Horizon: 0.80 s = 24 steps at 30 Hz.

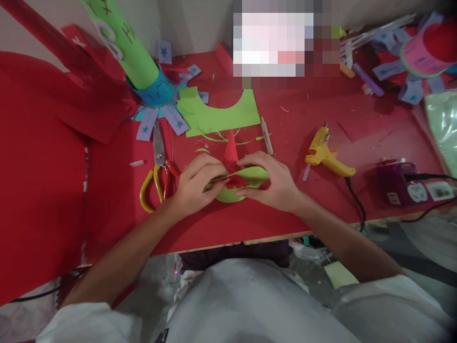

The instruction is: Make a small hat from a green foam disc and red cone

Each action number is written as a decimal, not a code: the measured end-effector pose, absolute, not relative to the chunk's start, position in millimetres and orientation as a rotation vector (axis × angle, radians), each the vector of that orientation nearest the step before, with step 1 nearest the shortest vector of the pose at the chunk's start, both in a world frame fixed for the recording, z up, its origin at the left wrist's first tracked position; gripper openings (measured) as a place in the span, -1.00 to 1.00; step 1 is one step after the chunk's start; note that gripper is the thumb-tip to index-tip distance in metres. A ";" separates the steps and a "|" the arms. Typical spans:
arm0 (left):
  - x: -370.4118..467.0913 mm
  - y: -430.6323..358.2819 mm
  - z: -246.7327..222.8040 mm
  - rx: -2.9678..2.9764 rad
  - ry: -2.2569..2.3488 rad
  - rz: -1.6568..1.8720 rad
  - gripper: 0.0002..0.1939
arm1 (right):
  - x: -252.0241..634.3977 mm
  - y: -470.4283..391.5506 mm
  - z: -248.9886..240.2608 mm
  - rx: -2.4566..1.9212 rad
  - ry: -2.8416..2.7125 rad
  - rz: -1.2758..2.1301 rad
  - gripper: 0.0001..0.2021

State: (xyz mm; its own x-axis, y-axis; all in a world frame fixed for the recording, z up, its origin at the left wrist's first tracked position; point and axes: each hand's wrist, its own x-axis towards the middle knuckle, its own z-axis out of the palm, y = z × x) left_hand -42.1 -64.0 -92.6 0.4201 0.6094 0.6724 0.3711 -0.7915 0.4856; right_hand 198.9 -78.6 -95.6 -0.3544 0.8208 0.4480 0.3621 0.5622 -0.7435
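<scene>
Between my two hands is a round green paper piece [230, 195], bent up at its right side. A red paper cone [231, 151] points away from me, its jagged base showing against the green paper. My left hand [198, 183] pinches the green paper's left edge, thumb in front and fingers behind. On the other side, my right hand [273, 183] grips the right edge between thumb and fingers. Scissors [159, 171] with yellow and red handles lie just left of my left hand. Beyond the hands is a green paper offcut [228, 119] with a curved cutout.
A yellow glue gun [328, 155] lies at right, its cord running off the table edge. A purple power box [403, 183] sits farther right. Behind left stands a green paper tube [139, 62] in a blue ring. A white marker-like stick [266, 136] lies near the offcut.
</scene>
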 end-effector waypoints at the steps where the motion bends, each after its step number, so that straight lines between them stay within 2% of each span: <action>1: -42.3 -64.3 -92.3 2.411 0.841 1.314 -0.87 | 198.1 -79.0 -95.4 -0.938 -1.947 0.651 -0.59; 4: -43.3 -65.4 -91.5 2.403 0.822 1.282 -0.89 | 196.0 -79.2 -94.6 -0.845 -1.954 0.533 -0.86; 6: -44.1 -65.9 -91.7 2.413 0.839 1.238 -0.92 | 195.5 -79.2 -94.2 -0.781 -1.952 0.485 -0.94; 9: -44.8 -65.7 -93.1 2.397 0.863 1.232 -0.93 | 196.6 -79.4 -93.4 -0.694 -1.954 0.462 -0.90; 12: -44.7 -64.8 -92.3 2.332 0.831 1.275 -0.85 | 198.6 -79.6 -92.0 -0.661 -1.961 0.431 -0.86; 24: -43.8 -66.6 -82.9 2.208 0.893 1.247 -0.74 | 201.1 -79.0 -95.4 -0.662 -1.956 0.428 -0.90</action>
